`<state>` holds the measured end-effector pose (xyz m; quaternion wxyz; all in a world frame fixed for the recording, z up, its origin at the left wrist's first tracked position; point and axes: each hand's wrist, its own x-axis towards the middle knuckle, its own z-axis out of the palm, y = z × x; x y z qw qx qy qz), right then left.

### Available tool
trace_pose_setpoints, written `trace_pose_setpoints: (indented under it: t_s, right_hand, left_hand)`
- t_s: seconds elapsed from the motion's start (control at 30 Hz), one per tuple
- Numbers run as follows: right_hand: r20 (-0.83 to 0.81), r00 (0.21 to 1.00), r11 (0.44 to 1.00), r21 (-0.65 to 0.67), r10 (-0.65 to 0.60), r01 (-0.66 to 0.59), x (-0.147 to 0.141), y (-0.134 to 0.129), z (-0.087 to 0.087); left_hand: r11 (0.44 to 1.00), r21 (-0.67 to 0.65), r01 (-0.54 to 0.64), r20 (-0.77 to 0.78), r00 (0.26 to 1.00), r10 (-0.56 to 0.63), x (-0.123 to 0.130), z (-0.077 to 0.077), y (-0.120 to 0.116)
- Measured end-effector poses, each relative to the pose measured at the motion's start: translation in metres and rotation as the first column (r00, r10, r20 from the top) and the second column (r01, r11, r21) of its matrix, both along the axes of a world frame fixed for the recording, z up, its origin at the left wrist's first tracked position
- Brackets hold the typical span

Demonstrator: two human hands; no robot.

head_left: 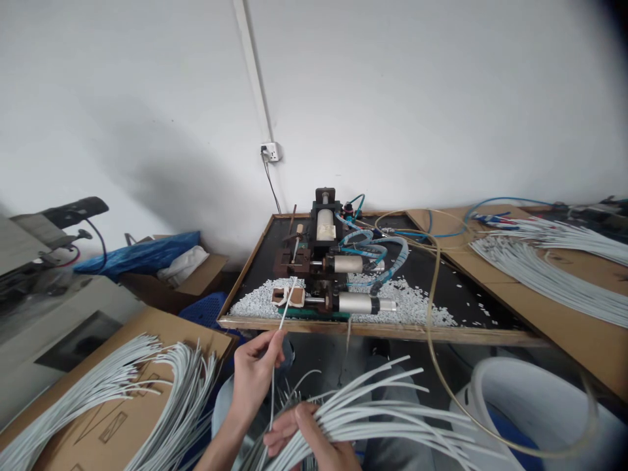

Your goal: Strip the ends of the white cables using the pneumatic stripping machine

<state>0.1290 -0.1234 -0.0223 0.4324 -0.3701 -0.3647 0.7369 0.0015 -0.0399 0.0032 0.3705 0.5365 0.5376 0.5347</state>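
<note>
Between thumb and fingers my left hand (258,363) pinches one white cable (285,313), whose upper end reaches over the padded front clamp (289,296) of a pneumatic machine (326,226). My right hand (314,435), lower and to the right, is wrapped round a thick bundle of white cables (373,415) above my lap. The bundle's ends fan out to the right. The cable in my left hand runs down to the fingers of my right hand. Small white offcuts (407,301) lie heaped around the machine on the black, wood-edged table (471,335).
Cable bundles lie on cardboard at the left (181,392) and right (544,275). A white bin (530,386) stands at the lower right. A yellowish hose (432,314) loops down in front of the table. Another machine (59,261) stands at the left.
</note>
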Motion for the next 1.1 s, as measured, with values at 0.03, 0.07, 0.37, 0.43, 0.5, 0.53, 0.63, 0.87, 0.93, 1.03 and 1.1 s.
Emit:
trace_pose_setpoints:
  t_s: [0.03, 0.07, 0.37, 0.43, 0.5, 0.53, 0.63, 0.87, 0.93, 1.03, 1.1]
  right_hand:
    - [0.002, 1.000, 1.000, -0.001, 0.001, -0.001, 0.0002, -0.0002, 0.0006]
    - [0.003, 1.000, 1.000, -0.003, 0.003, -0.003, 0.0005, -0.0005, 0.0014]
    - [0.004, 1.000, 1.000, -0.011, 0.009, -0.009, 0.0012, -0.0017, 0.0042]
    - [0.014, 1.000, 1.000, -0.008, 0.014, -0.014, 0.0021, -0.0015, 0.0036]
    - [0.029, 0.999, 1.000, -0.003, 0.024, -0.024, 0.0032, -0.0014, 0.0032]
    - [0.035, 0.999, 1.000, -0.002, 0.029, -0.029, 0.0037, -0.0014, 0.0031]
    - [0.038, 0.998, 0.999, -0.008, 0.041, -0.040, 0.0044, -0.0018, 0.0036]
    - [0.045, 0.999, 0.999, -0.027, 0.025, -0.024, 0.0036, -0.0040, 0.0094]
    - [0.051, 0.998, 0.999, -0.033, 0.023, -0.021, 0.0039, -0.0040, 0.0102]
    - [0.056, 0.998, 0.999, -0.035, 0.026, -0.024, 0.0045, -0.0037, 0.0099]
    - [0.055, 0.998, 0.999, -0.031, 0.029, -0.027, 0.0046, -0.0032, 0.0091]
  left_hand:
    - [1.000, 0.000, -0.004, 0.004, 1.000, 0.004, 0.0000, -0.0002, 0.0001]
    - [1.000, -0.002, -0.003, 0.009, 1.000, 0.003, 0.0001, -0.0004, 0.0001]
    - [1.000, -0.004, 0.007, 0.006, 1.000, -0.007, 0.0009, -0.0023, -0.0014]
    - [1.000, -0.004, -0.002, -0.004, 1.000, 0.002, 0.0007, -0.0020, -0.0014]
    - [1.000, 0.002, -0.009, -0.015, 1.000, 0.009, 0.0005, -0.0017, -0.0015]
    - [1.000, 0.003, -0.014, -0.019, 1.000, 0.014, 0.0004, -0.0016, -0.0015]
    - [1.000, -0.003, -0.027, -0.022, 0.999, 0.027, 0.0003, -0.0020, -0.0017]
    - [1.000, -0.006, -0.023, -0.009, 1.000, 0.023, -0.0005, -0.0041, -0.0016]
    - [1.000, -0.006, -0.024, -0.011, 1.000, 0.024, -0.0008, -0.0049, -0.0016]
    - [1.000, -0.008, -0.027, -0.015, 1.000, 0.027, -0.0011, -0.0060, -0.0013]
    - [0.999, -0.012, -0.034, -0.014, 0.999, 0.034, -0.0011, -0.0060, -0.0011]
